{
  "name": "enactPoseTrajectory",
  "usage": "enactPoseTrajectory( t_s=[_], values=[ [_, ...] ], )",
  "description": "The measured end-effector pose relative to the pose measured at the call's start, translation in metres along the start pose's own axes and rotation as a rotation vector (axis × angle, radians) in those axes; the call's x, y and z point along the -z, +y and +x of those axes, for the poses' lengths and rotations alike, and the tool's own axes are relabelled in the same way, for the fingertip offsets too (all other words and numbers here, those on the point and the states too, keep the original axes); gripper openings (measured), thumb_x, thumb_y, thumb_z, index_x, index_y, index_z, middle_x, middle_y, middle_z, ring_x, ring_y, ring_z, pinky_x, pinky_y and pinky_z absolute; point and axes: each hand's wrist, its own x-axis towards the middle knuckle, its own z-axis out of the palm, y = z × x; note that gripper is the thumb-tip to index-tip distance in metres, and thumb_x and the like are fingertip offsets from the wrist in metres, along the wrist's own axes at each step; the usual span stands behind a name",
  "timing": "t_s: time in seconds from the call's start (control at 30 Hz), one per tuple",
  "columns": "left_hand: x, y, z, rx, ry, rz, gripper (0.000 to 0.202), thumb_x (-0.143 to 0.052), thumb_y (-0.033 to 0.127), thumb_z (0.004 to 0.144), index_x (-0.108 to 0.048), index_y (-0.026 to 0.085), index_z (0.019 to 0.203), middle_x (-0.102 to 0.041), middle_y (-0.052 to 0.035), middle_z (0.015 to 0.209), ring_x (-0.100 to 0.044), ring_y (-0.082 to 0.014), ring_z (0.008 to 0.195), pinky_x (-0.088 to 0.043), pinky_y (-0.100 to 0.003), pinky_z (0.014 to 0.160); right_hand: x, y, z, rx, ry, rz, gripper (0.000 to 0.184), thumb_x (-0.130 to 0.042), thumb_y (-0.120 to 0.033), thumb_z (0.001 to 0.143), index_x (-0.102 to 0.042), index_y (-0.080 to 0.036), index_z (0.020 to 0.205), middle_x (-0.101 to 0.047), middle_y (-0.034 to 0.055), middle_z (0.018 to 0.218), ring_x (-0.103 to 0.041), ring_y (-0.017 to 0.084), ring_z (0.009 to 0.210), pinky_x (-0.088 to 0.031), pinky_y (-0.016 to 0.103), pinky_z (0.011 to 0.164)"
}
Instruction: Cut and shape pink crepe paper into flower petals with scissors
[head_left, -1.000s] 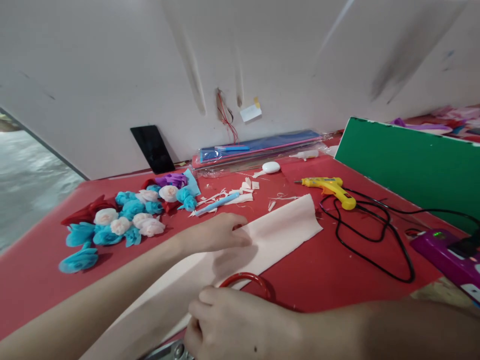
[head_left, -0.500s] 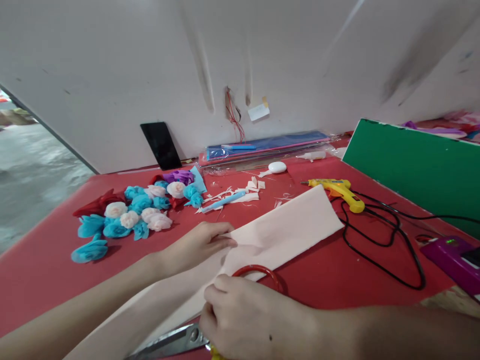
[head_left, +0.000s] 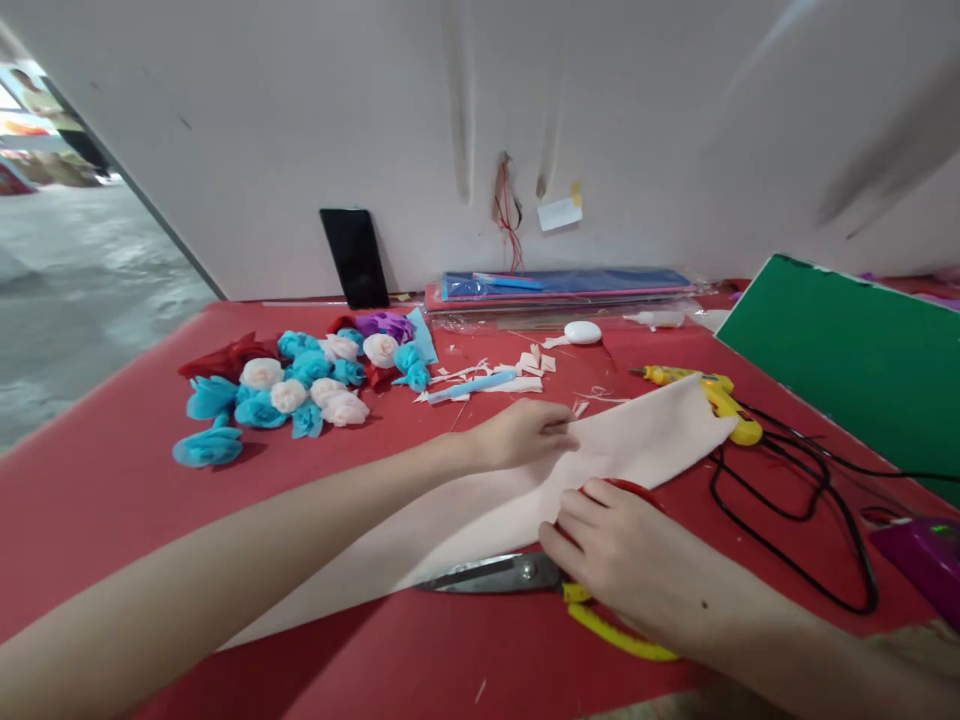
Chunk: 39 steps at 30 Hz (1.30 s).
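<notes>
A long strip of pale pink crepe paper (head_left: 637,445) lies diagonally on the red table (head_left: 112,480). My left hand (head_left: 521,435) pinches its upper edge near the middle. My right hand (head_left: 622,555) rests on the handles of a pair of scissors (head_left: 487,574), one handle red and one yellow, with fingertips touching the paper's lower edge. The scissor blades lie flat on the table, pointing left, below the paper.
Blue, white, red and purple paper flowers (head_left: 300,385) sit at the left. Paper scraps and a blue tool (head_left: 472,385) lie behind. A yellow glue gun (head_left: 712,395) with black cord (head_left: 795,500), a green board (head_left: 847,350), a purple power strip (head_left: 919,550), a stack of coloured sheets (head_left: 562,285) and a black phone (head_left: 354,257) are around.
The view has shifted, so everything sits further right. My right hand moved up along the paper with the scissors, whose blades now show fully. The paper's far end now lies over the glue gun.
</notes>
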Motion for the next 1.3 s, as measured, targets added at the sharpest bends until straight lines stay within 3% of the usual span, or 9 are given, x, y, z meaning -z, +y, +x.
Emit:
enactPoseTrajectory(
  t_s=[0.17, 0.23, 0.37, 0.5, 0.6, 0.73, 0.9, 1.3],
  values=[
    [0.008, -0.003, -0.007, -0.179, 0.083, 0.114, 0.025, -0.051, 0.021, 0.087, -0.053, 0.012, 0.11, -0.06, -0.0109, 0.106, -0.054, -0.0217, 0.099, -0.045, -0.037, 0.085, -0.002, 0.001, -0.005, -0.026, -0.003, 0.005, 0.017, -0.054, -0.01, 0.069, -0.055, -0.013, 0.086, -0.056, 0.0029, 0.072, -0.043, 0.02, 0.068, -0.025, 0.033, 0.064],
    [0.016, -0.005, -0.025, -0.26, 0.084, 0.159, 0.027, -0.045, 0.017, 0.089, -0.052, 0.011, 0.115, -0.056, -0.0143, 0.117, -0.048, -0.0239, 0.11, -0.038, -0.039, 0.094, 0.0, 0.001, -0.004, -0.028, -0.001, 0.011, 0.017, -0.053, -0.01, 0.069, -0.056, -0.014, 0.085, -0.055, 0.0026, 0.071, -0.043, 0.02, 0.067, -0.025, 0.033, 0.063],
    [0.03, -0.008, -0.073, -0.389, -0.043, 0.224, 0.034, -0.035, 0.006, 0.088, -0.056, 0.015, 0.114, -0.062, -0.0112, 0.114, -0.052, -0.0221, 0.107, -0.035, -0.039, 0.095, 0.001, 0.001, -0.003, -0.013, 0.024, -0.002, 0.017, -0.052, -0.01, 0.067, -0.057, -0.014, 0.083, -0.056, 0.0035, 0.072, -0.043, 0.02, 0.066, -0.025, 0.033, 0.064],
    [0.037, -0.012, -0.113, -0.376, -0.085, 0.304, 0.042, -0.03, 0.003, 0.087, -0.05, 0.017, 0.122, -0.059, -0.0111, 0.122, -0.051, -0.0211, 0.113, -0.032, -0.039, 0.1, 0.0, 0.003, -0.002, -0.008, 0.04, 0.018, 0.018, -0.055, -0.013, 0.065, -0.057, -0.015, 0.083, -0.055, 0.0014, 0.068, -0.041, 0.019, 0.063, -0.024, 0.032, 0.061],
    [0.038, -0.02, -0.131, -0.329, -0.123, 0.338, 0.044, -0.03, 0.007, 0.089, -0.043, 0.02, 0.129, -0.053, -0.0093, 0.13, -0.046, -0.0192, 0.12, -0.03, -0.037, 0.103, -0.001, 0.005, 0.0, -0.002, 0.028, 0.017, 0.022, -0.056, -0.015, 0.066, -0.057, -0.015, 0.088, -0.056, 0.0012, 0.07, -0.042, 0.019, 0.065, -0.025, 0.031, 0.062],
    [0.033, -0.031, -0.141, -0.318, -0.139, 0.339, 0.043, -0.032, 0.011, 0.09, -0.04, 0.02, 0.132, -0.046, -0.0079, 0.137, -0.039, -0.0176, 0.127, -0.025, -0.036, 0.108, 0.0, 0.007, 0.004, 0.024, 0.011, -0.005, 0.02, -0.054, -0.012, 0.065, -0.057, -0.015, 0.085, -0.056, 0.0009, 0.07, -0.042, 0.019, 0.066, -0.026, 0.033, 0.065],
    [0.027, -0.037, -0.144, -0.315, -0.111, 0.322, 0.043, -0.032, 0.013, 0.09, -0.039, 0.019, 0.133, -0.042, -0.0069, 0.14, -0.036, -0.0169, 0.129, -0.024, -0.036, 0.109, 0.004, 0.006, 0.006, -0.003, -0.018, 0.053, 0.027, -0.056, -0.022, 0.063, -0.055, -0.017, 0.09, -0.06, 0.0024, 0.084, -0.044, 0.021, 0.074, -0.028, 0.036, 0.072],
    [0.025, -0.042, -0.145, -0.327, -0.094, 0.323, 0.043, -0.03, 0.015, 0.091, -0.04, 0.019, 0.132, -0.04, -0.0067, 0.141, -0.036, -0.0195, 0.129, -0.023, -0.039, 0.109, -0.001, 0.005, 0.015, 0.026, -0.047, 0.018, 0.032, -0.056, -0.027, 0.065, -0.056, -0.016, 0.095, -0.061, 0.0043, 0.081, -0.045, 0.021, 0.071, -0.028, 0.035, 0.07]
  ],
)
